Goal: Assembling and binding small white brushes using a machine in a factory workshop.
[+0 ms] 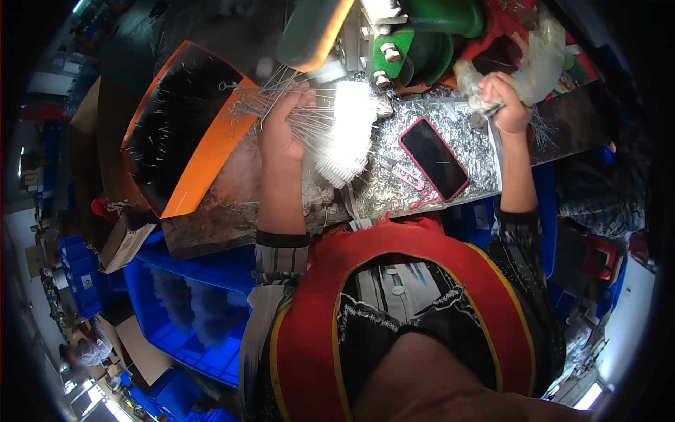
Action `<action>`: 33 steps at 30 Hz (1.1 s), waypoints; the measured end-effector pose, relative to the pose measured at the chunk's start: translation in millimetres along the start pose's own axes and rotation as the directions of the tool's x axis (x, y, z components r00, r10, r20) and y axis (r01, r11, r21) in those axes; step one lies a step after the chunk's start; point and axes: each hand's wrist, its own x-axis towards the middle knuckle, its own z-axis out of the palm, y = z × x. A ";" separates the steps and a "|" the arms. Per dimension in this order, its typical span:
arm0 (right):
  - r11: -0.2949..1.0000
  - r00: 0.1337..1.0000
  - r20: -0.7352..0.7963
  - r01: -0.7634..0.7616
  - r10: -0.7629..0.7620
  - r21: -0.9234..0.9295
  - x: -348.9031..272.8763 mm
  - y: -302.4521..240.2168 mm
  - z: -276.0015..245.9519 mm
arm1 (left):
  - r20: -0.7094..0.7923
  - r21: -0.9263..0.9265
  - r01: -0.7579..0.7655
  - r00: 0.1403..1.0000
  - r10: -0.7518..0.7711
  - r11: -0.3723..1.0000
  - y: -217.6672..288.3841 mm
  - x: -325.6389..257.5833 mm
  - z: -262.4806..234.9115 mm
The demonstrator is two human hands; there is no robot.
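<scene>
bench [562, 133]: foil-covered, I'm working at its far edge
orange tray [204, 162]: lying far left
brush bundle [344, 133]: white tips, wire stems, just right of the tray
left hand [281, 126]: closed, gripping the stems
right hand [508, 98]: clenching wrapped lever [534, 63]
step: likely feeding brushes to machine; next needs steady alignment

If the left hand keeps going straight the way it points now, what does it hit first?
Probably the grey-green machine part just beyond the left hand, which grips a bundle of wire brushes. Depth is unclear; the hand might pass beneath it.
</scene>
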 end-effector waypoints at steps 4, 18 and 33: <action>0.960 0.957 -0.102 -0.277 0.272 -0.041 8.0 -40.9 7.6 | -0.194 -0.076 -0.112 0.976 0.096 0.991 -3.4 -7.3 1.9; 0.870 0.874 -0.078 -0.486 0.480 -0.085 33.4 -72.2 3.9 | -0.308 -0.060 -0.205 0.935 0.177 0.977 -7.5 -8.6 11.6; 0.981 0.968 -0.174 -0.189 0.181 -0.031 5.1 -28.6 11.2 | -0.075 -0.095 0.061 0.995 -0.069 0.994 -3.6 -17.5 -11.4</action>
